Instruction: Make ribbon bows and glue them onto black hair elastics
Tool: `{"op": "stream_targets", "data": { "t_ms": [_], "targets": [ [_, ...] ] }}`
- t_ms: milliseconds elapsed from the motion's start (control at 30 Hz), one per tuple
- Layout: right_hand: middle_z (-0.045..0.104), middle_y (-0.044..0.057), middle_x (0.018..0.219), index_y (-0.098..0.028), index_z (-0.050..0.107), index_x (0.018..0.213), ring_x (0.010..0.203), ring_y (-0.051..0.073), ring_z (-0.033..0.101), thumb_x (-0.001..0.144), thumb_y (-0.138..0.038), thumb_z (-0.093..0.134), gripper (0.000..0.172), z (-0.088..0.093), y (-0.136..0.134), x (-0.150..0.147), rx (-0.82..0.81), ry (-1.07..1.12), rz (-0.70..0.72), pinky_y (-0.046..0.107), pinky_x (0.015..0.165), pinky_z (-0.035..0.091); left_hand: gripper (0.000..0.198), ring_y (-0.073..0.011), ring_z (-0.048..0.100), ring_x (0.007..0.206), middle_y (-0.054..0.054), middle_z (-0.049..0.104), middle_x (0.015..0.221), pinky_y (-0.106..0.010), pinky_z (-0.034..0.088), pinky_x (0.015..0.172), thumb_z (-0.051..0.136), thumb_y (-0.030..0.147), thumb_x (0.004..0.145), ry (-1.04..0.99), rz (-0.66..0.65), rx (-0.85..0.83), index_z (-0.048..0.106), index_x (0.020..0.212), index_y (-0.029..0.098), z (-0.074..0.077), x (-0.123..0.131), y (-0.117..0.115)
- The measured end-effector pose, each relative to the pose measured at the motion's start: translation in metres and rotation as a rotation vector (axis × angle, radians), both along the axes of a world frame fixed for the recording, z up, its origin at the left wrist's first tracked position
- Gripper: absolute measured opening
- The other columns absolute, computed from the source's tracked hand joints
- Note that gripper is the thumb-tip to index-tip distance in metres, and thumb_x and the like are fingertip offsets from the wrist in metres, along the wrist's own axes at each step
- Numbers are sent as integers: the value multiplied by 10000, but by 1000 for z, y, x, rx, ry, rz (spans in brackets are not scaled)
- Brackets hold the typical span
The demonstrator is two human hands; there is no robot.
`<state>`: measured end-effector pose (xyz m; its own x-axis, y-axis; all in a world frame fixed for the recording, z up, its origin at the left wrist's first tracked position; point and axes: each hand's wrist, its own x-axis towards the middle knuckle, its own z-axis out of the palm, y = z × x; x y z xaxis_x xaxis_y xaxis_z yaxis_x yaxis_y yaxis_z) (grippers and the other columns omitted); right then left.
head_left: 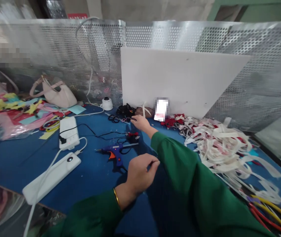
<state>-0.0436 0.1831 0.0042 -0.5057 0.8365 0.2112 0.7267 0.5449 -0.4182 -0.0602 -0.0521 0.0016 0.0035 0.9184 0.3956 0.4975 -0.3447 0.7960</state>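
Observation:
My left hand (142, 172), with a gold bangle at the wrist, is over the near middle of the blue table. Its thumb and fingertips are pinched together, and whatever they hold is too small or hidden to name. My right hand (142, 123) reaches to the back of the table, its fingers closed at a small dark item that I cannot make out. Beside those fingertips lie black-handled scissors (113, 118) and a black bundle (126, 110). A blue glue gun (117, 152) with an orange trigger rests just left of my left hand.
A white power strip (69, 131) and a white power bank (53, 177), with cables, occupy the left. White ribbons (225, 141) and red bows (175, 121) are heaped at right. A lit phone (161, 110) leans by a white board (175, 79). A handbag (58, 93) stands back left.

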Motion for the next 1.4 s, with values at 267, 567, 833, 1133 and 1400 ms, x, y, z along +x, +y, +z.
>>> {"op": "stream_targets", "data": {
  "t_ms": [267, 567, 833, 1133, 1400],
  "targets": [
    [726, 92, 1247, -219, 704, 1247, 1153, 227, 656, 984, -307, 496, 347, -22, 29, -32, 40, -40, -49, 301, 975, 475, 141, -199, 674, 751, -48, 739, 781, -332, 463, 708, 609, 220, 884, -18, -9, -53, 700, 781, 253, 0, 3, -1],
    [567, 164, 1408, -167, 550, 1396, 1156, 286, 615, 927, -122, 460, 480, 7, 53, -42, 258, -83, -21, 392, 957, 470, 159, -192, 669, 702, -42, 728, 738, -335, 472, 671, 617, 244, 891, -117, -34, -37, 688, 751, 267, 12, 8, -13],
    [629, 238, 1236, -76, 680, 1128, 1169, 309, 583, 901, -44, 466, 313, 2, 66, -81, 285, -185, 158, 424, 993, 431, 203, -150, 615, 630, -9, 663, 657, -288, 431, 600, 577, 70, 783, -142, 62, -25, 590, 664, 235, 8, 6, -8],
    [662, 242, 1190, -75, 681, 1102, 1095, 300, 631, 908, -55, 415, 330, -3, 71, -68, 167, 91, -64, 392, 971, 443, 161, -127, 615, 670, 7, 669, 688, -253, 434, 642, 605, 146, 849, -157, 67, -97, 646, 703, 201, 11, 8, -8],
    [741, 116, 947, -119, 676, 1081, 876, 224, 696, 831, -112, 427, 353, 23, 44, -4, -142, 535, -221, 332, 777, 550, 161, -132, 603, 664, 7, 682, 693, -258, 437, 653, 614, 202, 867, -117, 67, -114, 686, 724, 203, 4, 2, 0]
  ]
}}
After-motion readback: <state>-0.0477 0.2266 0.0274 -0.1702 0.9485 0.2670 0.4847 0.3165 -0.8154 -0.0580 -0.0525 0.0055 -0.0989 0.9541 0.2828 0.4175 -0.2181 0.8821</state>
